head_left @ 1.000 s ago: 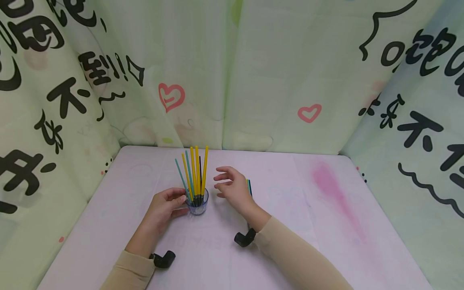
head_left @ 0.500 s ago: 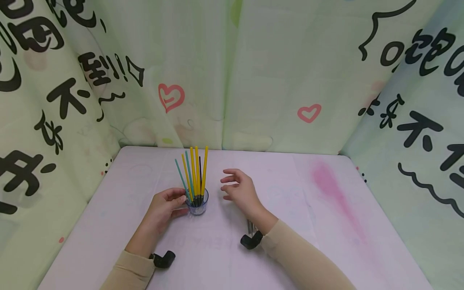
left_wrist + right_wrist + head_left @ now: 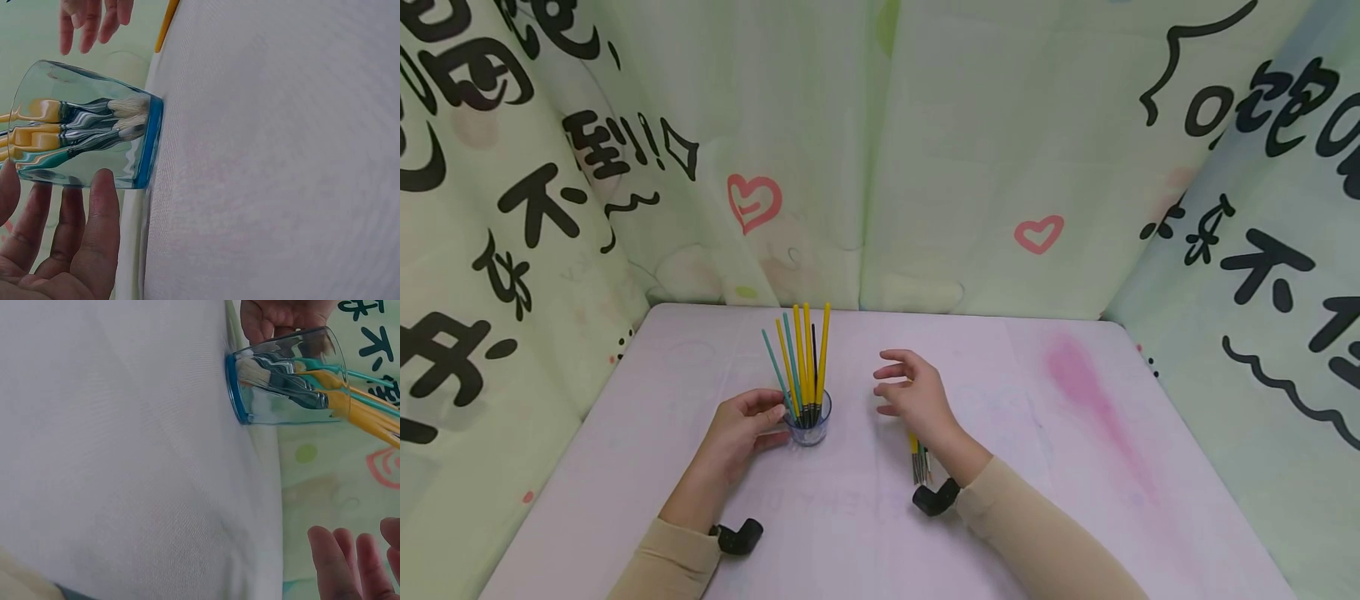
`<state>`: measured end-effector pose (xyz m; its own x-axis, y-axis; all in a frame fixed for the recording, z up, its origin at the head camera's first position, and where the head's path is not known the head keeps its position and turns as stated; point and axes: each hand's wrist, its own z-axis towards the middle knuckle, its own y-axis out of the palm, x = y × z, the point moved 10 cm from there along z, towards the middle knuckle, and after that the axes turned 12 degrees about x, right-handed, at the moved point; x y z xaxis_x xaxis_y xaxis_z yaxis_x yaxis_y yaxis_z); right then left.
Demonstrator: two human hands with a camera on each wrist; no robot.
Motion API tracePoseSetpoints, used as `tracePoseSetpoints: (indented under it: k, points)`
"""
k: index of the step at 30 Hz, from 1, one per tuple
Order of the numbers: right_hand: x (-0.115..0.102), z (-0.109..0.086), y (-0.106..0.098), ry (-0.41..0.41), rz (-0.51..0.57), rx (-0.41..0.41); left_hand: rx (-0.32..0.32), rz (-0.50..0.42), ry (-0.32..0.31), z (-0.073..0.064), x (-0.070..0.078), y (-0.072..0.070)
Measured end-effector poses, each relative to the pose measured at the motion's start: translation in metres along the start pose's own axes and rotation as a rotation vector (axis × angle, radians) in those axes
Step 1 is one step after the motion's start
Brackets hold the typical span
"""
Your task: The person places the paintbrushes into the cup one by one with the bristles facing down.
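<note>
A clear glass cup (image 3: 808, 435) with a blue base stands upright on the table, holding several paintbrushes (image 3: 806, 358), bristles down. Their handles are yellow, teal and black. My left hand (image 3: 745, 425) holds the cup from its left side, thumb near the rim and fingertips against the wall, as the left wrist view (image 3: 103, 212) also shows. To the right of the cup, apart from it, my right hand (image 3: 917, 396) hovers with fingers loosely bent and nothing in them. Beneath the right wrist lie more paintbrushes (image 3: 919, 460), mostly hidden by the hand and forearm.
The table (image 3: 1037, 467) is covered with a pale pink cloth bearing a darker pink smear (image 3: 1090, 392) on the right. Curtains (image 3: 955, 150) with black lettering and red hearts hang behind and on both sides. Each wrist wears a black camera mount (image 3: 741, 537).
My right hand has moved to the right, away from the cup, uncovering the bristle ends of the lying paintbrushes. My left hand and the cup have stayed in place.
</note>
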<state>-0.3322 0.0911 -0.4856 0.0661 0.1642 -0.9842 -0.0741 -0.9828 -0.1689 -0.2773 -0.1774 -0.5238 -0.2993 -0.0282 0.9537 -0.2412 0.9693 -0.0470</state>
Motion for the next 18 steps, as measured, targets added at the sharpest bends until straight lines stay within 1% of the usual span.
tracePoseSetpoints:
  k: [12, 18]
  points:
    - [0.009, 0.0, -0.014, 0.031, -0.011, 0.033, 0.004, -0.003, 0.006, 0.0, 0.0, 0.0]
    - [0.011, -0.002, -0.021, 0.045, -0.03, 0.032, 0.005, -0.001, 0.007, 0.0, 0.0, 0.0]
